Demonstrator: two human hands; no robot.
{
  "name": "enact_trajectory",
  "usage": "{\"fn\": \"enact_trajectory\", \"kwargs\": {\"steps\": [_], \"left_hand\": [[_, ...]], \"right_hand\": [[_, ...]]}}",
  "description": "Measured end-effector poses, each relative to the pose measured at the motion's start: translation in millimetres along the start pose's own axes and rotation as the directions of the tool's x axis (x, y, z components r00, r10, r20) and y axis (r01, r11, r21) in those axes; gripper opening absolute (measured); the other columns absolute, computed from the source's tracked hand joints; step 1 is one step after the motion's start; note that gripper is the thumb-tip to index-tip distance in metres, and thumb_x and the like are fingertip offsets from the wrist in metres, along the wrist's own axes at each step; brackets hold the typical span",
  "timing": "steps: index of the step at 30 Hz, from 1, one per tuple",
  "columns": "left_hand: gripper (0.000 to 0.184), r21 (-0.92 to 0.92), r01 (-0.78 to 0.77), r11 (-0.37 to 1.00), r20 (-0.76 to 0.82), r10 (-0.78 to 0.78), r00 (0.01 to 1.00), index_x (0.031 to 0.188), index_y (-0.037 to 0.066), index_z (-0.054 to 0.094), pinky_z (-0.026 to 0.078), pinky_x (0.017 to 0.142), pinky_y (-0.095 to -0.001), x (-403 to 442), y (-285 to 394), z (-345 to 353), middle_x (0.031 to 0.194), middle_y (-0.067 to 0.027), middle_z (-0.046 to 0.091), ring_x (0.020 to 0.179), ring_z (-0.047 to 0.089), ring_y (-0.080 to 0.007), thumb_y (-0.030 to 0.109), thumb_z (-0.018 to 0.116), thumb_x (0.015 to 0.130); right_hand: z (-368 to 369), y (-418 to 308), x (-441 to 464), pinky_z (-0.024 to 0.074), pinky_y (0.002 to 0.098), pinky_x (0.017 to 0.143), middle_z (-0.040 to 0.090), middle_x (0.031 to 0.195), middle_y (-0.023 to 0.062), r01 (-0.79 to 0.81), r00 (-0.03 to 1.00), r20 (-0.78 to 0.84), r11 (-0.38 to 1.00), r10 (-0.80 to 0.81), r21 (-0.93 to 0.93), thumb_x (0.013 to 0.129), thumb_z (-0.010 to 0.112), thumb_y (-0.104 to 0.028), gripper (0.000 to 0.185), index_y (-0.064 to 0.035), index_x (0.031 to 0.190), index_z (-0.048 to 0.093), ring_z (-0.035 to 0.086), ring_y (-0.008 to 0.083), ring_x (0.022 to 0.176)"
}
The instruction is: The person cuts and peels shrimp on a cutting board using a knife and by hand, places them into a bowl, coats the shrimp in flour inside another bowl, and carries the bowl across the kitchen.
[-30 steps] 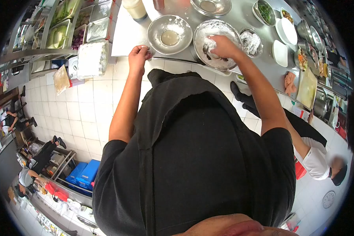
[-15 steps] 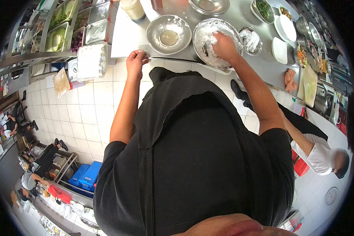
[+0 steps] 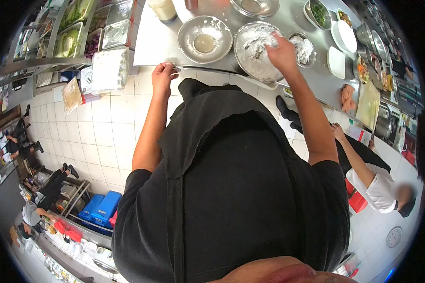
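Note:
My right hand (image 3: 283, 54) is over the right side of a wide metal bowl (image 3: 238, 56) of white powder (image 3: 260, 49) that looks like flour. Its fingers are dusted white and blurred, so their grip cannot be made out. My left hand (image 3: 162, 78) is closed at the table's front edge, thumb and fingertips together; anything between them is too small to name. Nearest to it is a second metal bowl (image 3: 186, 40) with a little cloudy liquid in the bottom. A smaller bowl of white powder (image 3: 301, 48) stands right of the large one.
Stacked metal bowls (image 3: 255, 7), a tub (image 3: 163, 10) and a bowl of chopped greens (image 3: 318, 13) stand farther back. White dishes (image 3: 336, 61) and a crumpled cloth (image 3: 348, 97) lie to the right. Wrapped white trays (image 3: 109, 70) sit at left. A co-worker (image 3: 373, 186) stands at right.
My right hand has lifted from the powder and moved right towards the bowl's side. My left hand stays at the table edge. The co-worker's hand at right now shows beside the table.

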State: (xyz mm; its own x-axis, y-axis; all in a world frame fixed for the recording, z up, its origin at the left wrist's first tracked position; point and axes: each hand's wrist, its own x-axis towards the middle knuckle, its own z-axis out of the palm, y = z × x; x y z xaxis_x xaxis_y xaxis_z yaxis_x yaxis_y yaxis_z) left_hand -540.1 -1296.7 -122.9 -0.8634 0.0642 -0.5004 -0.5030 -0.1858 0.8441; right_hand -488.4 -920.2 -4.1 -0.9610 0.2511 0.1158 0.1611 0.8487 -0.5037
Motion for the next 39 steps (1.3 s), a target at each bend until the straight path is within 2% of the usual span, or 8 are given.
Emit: {"fn": "enact_trajectory", "kwargs": {"steps": [4,7,10,13,17,23,26,39], "left_hand": [[0.01,-0.002,-0.009,1.0,-0.003,0.009,1.0,0.093,0.003,0.059,0.052,0.063,-0.0289,-1,0,3,0.084,-0.0055,0.063,0.073,0.061,-0.0148,0.013,0.058,0.091],[0.011,0.018,-0.016,1.0,0.006,0.016,1.0,0.094,0.003,0.059,0.052,0.064,-0.0289,-3,-1,1,0.086,-0.0064,0.063,0.075,0.062,-0.0158,0.013,0.058,0.091],[0.012,0.039,0.007,0.999,0.009,-0.007,1.0,0.095,0.003,0.057,0.053,0.067,-0.0292,-4,-4,-2,0.09,-0.0081,0.063,0.078,0.063,-0.0175,0.014,0.058,0.092],[0.011,0.049,0.003,0.999,0.017,-0.004,1.0,0.095,0.003,0.057,0.052,0.066,-0.0291,-2,-3,-2,0.09,-0.0081,0.063,0.078,0.063,-0.0173,0.014,0.058,0.092],[0.011,0.047,0.005,0.999,0.011,-0.006,1.0,0.094,0.003,0.057,0.052,0.066,-0.0286,-5,-7,-7,0.09,-0.0081,0.064,0.077,0.063,-0.017,0.014,0.058,0.092],[0.012,0.048,0.007,0.999,0.001,-0.007,1.0,0.094,0.004,0.057,0.052,0.065,-0.0283,-5,-7,-6,0.09,-0.0081,0.064,0.076,0.063,-0.0171,0.016,0.058,0.092],[0.013,0.062,0.006,0.998,0.009,-0.007,1.0,0.095,0.004,0.057,0.052,0.065,-0.0285,-2,-8,-5,0.09,-0.0084,0.064,0.076,0.063,-0.0175,0.016,0.058,0.093],[0.011,0.149,-0.12,0.982,0.007,0.12,0.993,0.095,0.003,0.059,0.051,0.065,-0.0269,-9,16,4,0.089,-0.0068,0.064,0.077,0.062,-0.0149,0.013,0.058,0.092]], "right_hand": [[17,3,-10,0.049,0.0424,0.086,0.064,0.104,0.0234,0.11,0.991,0.083,0.994,-0.11,0.0,0.074,0.068,-0.017,0.046,-0.001,0.116,0.06,0.062,0.0386,0.095],[-3,-8,-8,0.0487,0.0434,0.085,0.064,0.102,0.0239,-0.106,0.978,0.181,0.994,0.101,0.019,0.074,0.067,-0.017,0.045,-0.0019,0.116,0.061,0.062,0.0385,0.094],[0,5,-11,0.0489,0.044,0.084,0.064,0.099,0.024,0.101,0.987,0.126,0.995,-0.101,0.003,0.073,0.066,-0.014,0.045,-0.0028,0.115,0.061,0.062,0.0389,0.092],[3,4,-14,0.0488,0.0442,0.084,0.064,0.098,0.0239,0.286,0.929,0.251,0.958,-0.273,-0.017,0.072,0.065,-0.012,0.044,-0.0028,0.115,0.062,0.062,0.0398,0.092],[-8,-8,-10,0.0481,0.0408,0.087,0.063,0.104,0.0252,0.163,0.947,0.278,0.987,-0.161,0.015,0.073,0.066,-0.009,0.043,0.0001,0.114,0.061,0.061,0.0393,0.098],[18,16,-1,0.0441,0.0396,0.096,0.059,0.12,0.0219,0.205,0.964,0.189,0.975,-0.186,-0.082,0.073,0.068,-0.015,0.05,-0.0003,0.12,0.058,0.056,0.0365,0.111],[24,26,11,0.043,0.038,0.098,0.058,0.122,0.023,-0.005,0.963,0.269,0.999,-0.009,0.05,0.072,0.071,-0.019,0.059,0.0006,0.125,0.054,0.055,0.0358,0.115],[42,11,-1,0.0452,0.041,0.094,0.059,0.117,0.0257,-0.015,0.954,0.299,1.0,0.013,0.005,0.07,0.065,-0.013,0.065,0.0029,0.13,0.048,0.057,0.037,0.108]]}}
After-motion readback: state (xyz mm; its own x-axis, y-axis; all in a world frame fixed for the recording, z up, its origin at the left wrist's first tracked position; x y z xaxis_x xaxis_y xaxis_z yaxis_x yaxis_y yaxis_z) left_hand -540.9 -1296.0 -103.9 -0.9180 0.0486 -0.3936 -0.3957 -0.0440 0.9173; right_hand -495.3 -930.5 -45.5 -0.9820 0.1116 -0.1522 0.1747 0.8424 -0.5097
